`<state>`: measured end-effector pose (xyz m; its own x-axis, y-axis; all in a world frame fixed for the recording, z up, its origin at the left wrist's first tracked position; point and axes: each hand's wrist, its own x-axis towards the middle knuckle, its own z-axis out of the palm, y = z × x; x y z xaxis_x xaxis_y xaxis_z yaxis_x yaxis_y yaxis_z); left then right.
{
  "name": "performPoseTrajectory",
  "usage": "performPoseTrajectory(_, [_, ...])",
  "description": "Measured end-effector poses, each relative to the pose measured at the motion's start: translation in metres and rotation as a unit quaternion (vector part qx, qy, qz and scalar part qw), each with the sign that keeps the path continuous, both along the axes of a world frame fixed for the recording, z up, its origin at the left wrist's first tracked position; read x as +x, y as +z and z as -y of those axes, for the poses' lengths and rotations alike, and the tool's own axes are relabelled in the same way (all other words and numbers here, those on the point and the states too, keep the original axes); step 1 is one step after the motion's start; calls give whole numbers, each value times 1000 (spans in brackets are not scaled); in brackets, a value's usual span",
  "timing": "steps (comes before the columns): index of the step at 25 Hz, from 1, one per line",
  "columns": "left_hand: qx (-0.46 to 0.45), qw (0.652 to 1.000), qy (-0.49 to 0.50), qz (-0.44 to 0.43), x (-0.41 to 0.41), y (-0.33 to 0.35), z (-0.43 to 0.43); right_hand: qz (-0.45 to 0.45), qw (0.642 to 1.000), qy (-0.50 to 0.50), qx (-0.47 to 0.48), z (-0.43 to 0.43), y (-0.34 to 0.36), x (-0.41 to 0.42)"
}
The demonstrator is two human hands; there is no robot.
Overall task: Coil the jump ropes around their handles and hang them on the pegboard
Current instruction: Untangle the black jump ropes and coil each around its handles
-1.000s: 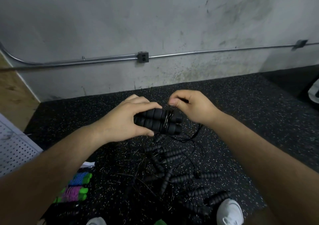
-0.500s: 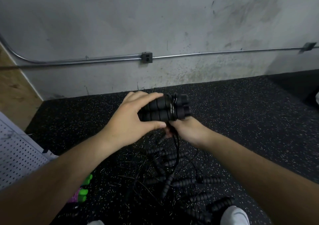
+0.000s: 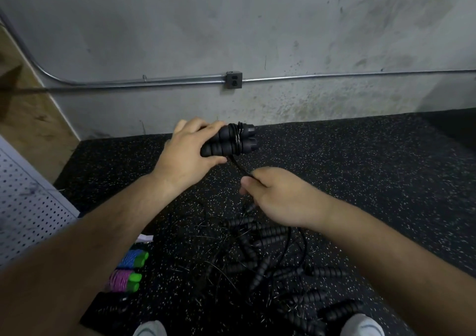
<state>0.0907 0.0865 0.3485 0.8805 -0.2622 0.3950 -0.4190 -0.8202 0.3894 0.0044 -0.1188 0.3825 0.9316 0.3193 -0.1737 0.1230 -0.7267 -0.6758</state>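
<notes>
Jump-rope handles (image 3: 226, 143): a black ribbed pair held side by side above the speckled floor (image 3: 360, 168) at mid-scene, with several turns of black cord (image 3: 238, 137) wound round their right ends. Left hand (image 3: 188, 152) grips the pair, fingers curled over the top, thumb beneath. Right hand (image 3: 280, 199), nearer and to the right, pinches the free run of cord, which leads straight down from the coil to thumb and forefinger. Near, on the floor: tangled pile of black ropes (image 3: 268, 255); to its left, a coiled blue rope (image 3: 130, 258) and a coiled purple rope (image 3: 122, 281), both with green handle ends. White pegboard (image 3: 23, 207) at left edge.
</notes>
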Motion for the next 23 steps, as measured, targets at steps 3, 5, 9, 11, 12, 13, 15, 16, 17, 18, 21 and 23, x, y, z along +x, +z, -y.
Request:
performPoseTrajectory(3, [36,999,-23,11,-1,-1,1,144,977,16,-156,6,16,-1])
performPoseTrajectory(5, [78,996,-36,10,-3,-2,4,229,946,12,-231,12,22,1])
performPoseTrajectory(9, [121,988,-95,-20,-11,-1,9,306,919,10,-247,27,21,12])
performPoseTrajectory(11, [133,982,-136,-21,-15,1,12,327,919,6,-222,35,20,17])
performPoseTrajectory(12, [131,978,-160,-22,-17,2,12,337,918,2,-208,39,19,19])
performPoseTrajectory(13, [123,975,-185,-25,-19,3,13,343,919,-5,-195,44,18,22])
performPoseTrajectory(15, [93,969,-227,-38,-23,4,15,330,927,-21,-175,51,16,27])
performPoseTrajectory(16, [77,966,-241,-46,-26,6,17,311,935,-29,-165,55,16,29])
performPoseTrajectory(17, [63,965,-250,-53,-28,7,18,293,943,-35,-153,58,15,31])
performPoseTrajectory(18, [50,963,-258,-60,-31,9,20,275,951,-37,-137,60,14,32])
performPoseTrajectory(21, [10,956,-278,-93,-39,16,22,203,978,-39,-10,66,11,36])
performPoseTrajectory(23, [-21,949,-295,-109,-44,20,22,127,981,-25,141,66,8,37])
